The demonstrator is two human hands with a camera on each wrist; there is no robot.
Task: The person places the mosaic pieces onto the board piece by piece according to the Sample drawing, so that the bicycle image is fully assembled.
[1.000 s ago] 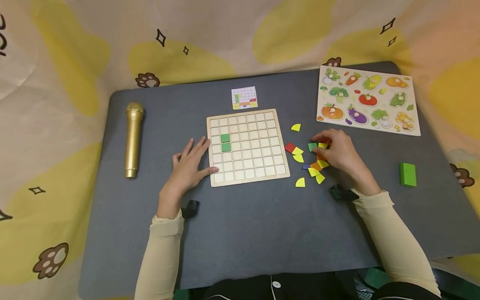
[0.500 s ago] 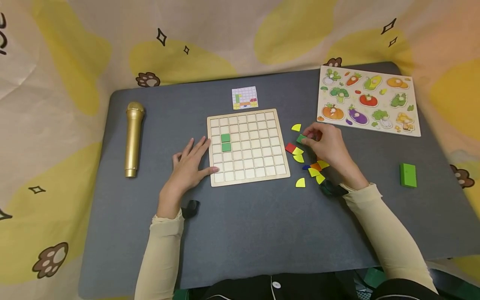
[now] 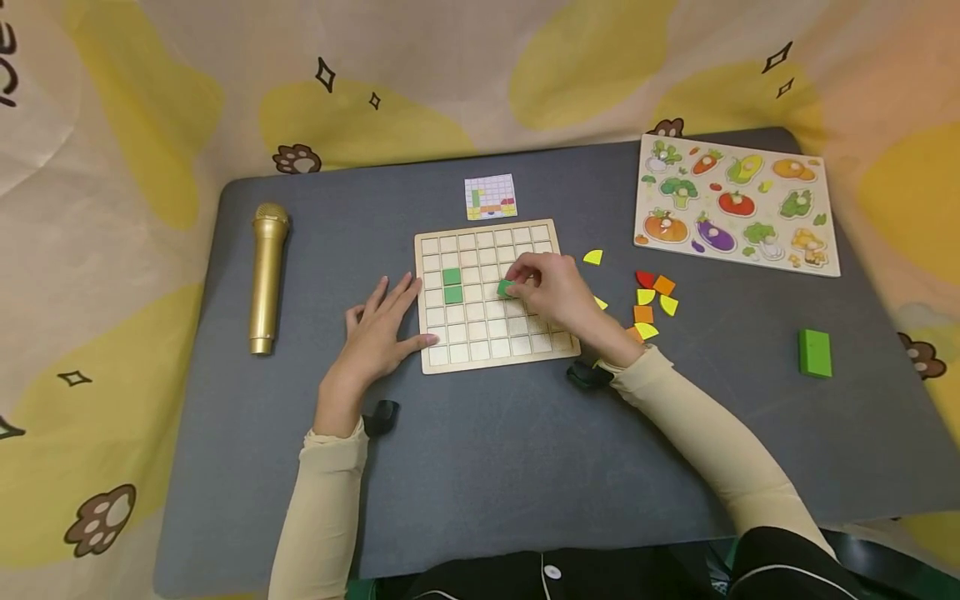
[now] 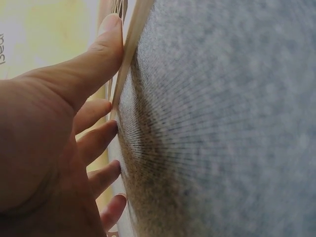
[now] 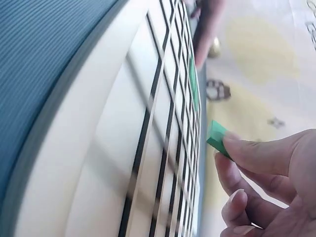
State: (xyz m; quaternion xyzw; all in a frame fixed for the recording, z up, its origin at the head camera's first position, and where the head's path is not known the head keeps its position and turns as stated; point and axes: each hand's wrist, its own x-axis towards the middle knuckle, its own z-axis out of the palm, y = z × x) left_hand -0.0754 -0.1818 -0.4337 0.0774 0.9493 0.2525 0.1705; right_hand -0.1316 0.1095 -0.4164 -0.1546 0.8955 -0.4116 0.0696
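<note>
A wooden grid board [image 3: 425, 360] with pale square cells lies mid-table. Two green square tiles [image 3: 452, 294] sit one above the other in its left part. My right hand [image 3: 557, 292] is over the board's right half, pinching another green square tile [image 3: 505, 288] between thumb and fingers; the right wrist view shows this tile [image 5: 218, 138] raised above the cells. At the board's left edge my left hand [image 3: 377, 336] lies with spread fingers, its thumb [image 4: 106, 42] on the frame and the other fingers along the side.
Loose yellow, orange and red pieces [image 3: 643, 314] lie right of the board, some hidden by the right arm. A small pattern card [image 3: 491, 197] is behind the board. Around stand a gold microphone [image 3: 266, 283], a vegetable puzzle [image 3: 738, 204] and a green block [image 3: 815, 353].
My right hand has carried a green tile from the loose pieces leftward over the board. The left hand has stayed at the board's left edge.
</note>
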